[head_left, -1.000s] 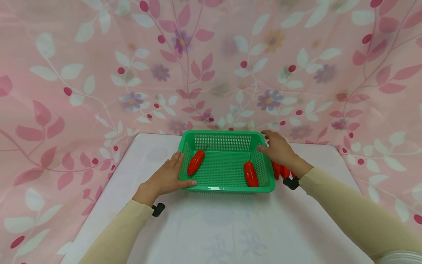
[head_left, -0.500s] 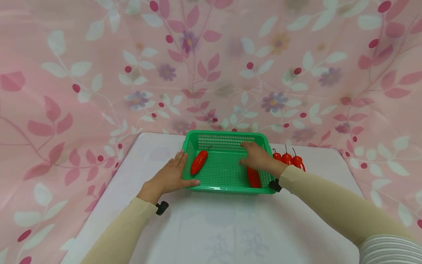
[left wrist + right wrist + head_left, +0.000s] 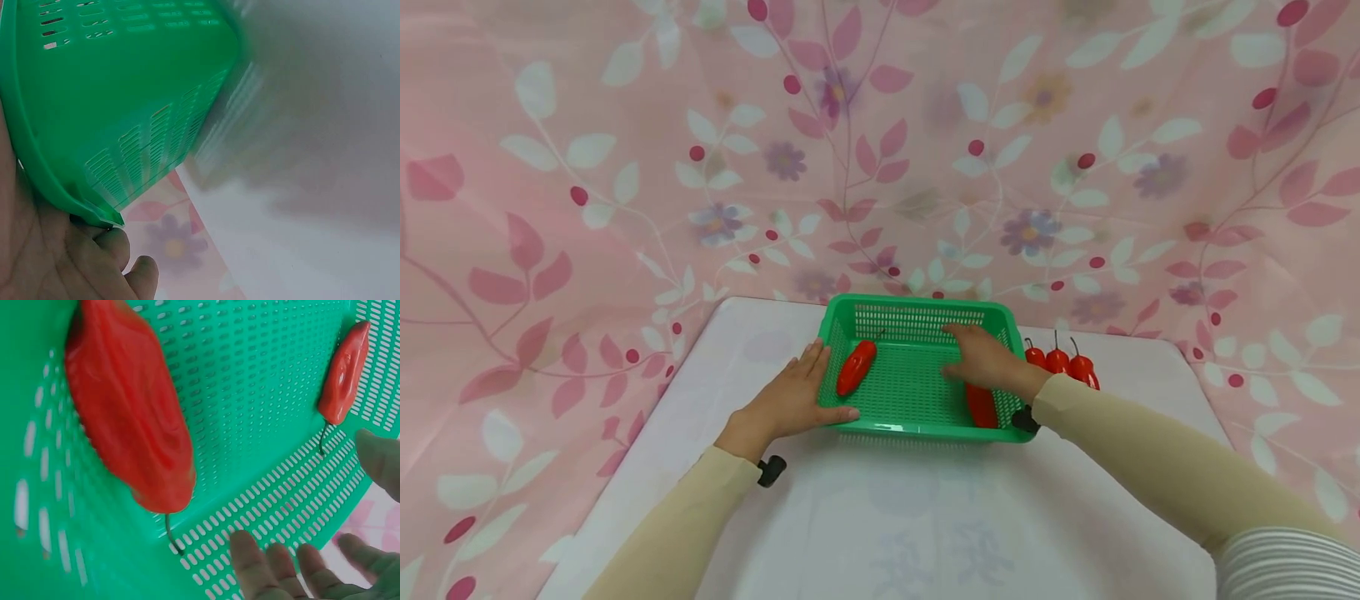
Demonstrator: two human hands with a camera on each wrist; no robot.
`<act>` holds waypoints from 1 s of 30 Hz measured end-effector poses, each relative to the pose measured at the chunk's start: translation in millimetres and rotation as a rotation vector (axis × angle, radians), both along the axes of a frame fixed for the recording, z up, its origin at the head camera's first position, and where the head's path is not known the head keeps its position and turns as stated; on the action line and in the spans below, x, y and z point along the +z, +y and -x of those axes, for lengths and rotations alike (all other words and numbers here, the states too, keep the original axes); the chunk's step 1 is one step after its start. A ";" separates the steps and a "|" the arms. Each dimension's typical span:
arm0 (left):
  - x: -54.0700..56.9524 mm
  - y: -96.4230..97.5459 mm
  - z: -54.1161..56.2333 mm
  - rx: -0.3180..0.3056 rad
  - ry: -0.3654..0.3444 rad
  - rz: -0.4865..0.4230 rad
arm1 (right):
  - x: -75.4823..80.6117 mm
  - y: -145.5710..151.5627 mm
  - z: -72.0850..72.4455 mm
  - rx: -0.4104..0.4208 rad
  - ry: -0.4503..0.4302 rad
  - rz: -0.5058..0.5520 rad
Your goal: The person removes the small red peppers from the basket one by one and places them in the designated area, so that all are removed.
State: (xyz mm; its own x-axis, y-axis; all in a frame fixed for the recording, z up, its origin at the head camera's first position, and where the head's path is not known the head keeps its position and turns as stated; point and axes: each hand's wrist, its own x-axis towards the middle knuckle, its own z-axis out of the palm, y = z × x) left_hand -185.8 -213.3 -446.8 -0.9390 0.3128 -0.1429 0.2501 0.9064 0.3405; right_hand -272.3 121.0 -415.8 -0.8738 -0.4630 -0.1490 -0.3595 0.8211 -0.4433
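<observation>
A green plastic basket (image 3: 895, 429) with slotted walls holds two red peppers. One pepper (image 3: 857, 367) lies by its left wall. Near the right wall is the other pepper (image 3: 982, 407), partly covered by my right hand in the head view; its dark stem shows in the right wrist view. My left hand (image 3: 786, 402) rests on the basket's left rim, fingers straight and thumb along the front rim. Over the right side of the basket hovers my right hand (image 3: 988, 360), its fingers spread and apart from both peppers, holding nothing.
Several red peppers (image 3: 1057, 362) lie in a row on the table just right of the basket, partly hidden by the right arm. A white-covered table (image 3: 865, 517) carries everything. Floral pink cloth (image 3: 910, 150) hangs behind it.
My right hand has moved left from the basket's right rim to over the inside, uncovering the peppers on the table. The left hand stays on the rim. The head view has shifted slightly.
</observation>
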 end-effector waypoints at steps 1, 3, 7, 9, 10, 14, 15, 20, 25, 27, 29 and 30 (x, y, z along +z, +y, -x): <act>0.0 -0.3 -0.1 0.002 -0.004 -0.001 | -1.3 -1.9 1.2 0.013 0.011 0.009; -0.1 -0.6 -0.3 0.005 -0.011 -0.004 | -4.0 -6.4 3.7 0.033 0.026 0.035; -0.3 -0.4 -0.2 0.008 -0.016 -0.002 | -10.8 -16.1 8.7 0.063 0.040 0.080; 0.0 0.1 0.0 0.006 -0.014 0.001 | -13.9 -20.9 11.9 0.074 0.047 0.099; 0.2 0.3 0.1 0.006 -0.014 0.001 | -15.2 -23.5 13.4 0.079 0.056 0.103; 1.1 1.1 -0.3 0.007 -0.009 0.005 | -20.0 -35.2 19.4 0.085 0.072 0.136; 1.3 1.2 -0.6 0.011 -0.009 0.006 | -21.8 -38.7 21.2 0.088 0.081 0.146; 1.0 1.9 -1.3 0.023 -0.009 0.005 | -33.6 -56.8 30.9 0.111 0.090 0.202; -0.4 1.9 -1.3 0.024 -0.005 0.010 | -48.7 -75.9 36.8 0.120 0.039 0.239; 0.0 2.0 -1.3 0.021 0.002 0.018 | -52.5 -82.0 36.4 0.115 0.001 0.261; 1.3 2.3 -1.7 0.015 0.011 0.026 | -56.1 -88.0 34.8 0.096 -0.026 0.276; 2.0 2.5 -2.0 0.013 0.017 0.032 | -58.5 -91.0 34.5 0.084 -0.037 0.275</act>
State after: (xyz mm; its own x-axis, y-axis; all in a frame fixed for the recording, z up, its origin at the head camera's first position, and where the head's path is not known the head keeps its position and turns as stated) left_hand -183.8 -210.8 -444.8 -0.9452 0.2964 -0.1368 0.2440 0.9198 0.3073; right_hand -306.9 30.1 -474.3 -0.8267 -0.5613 -0.0386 -0.4012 0.6363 -0.6590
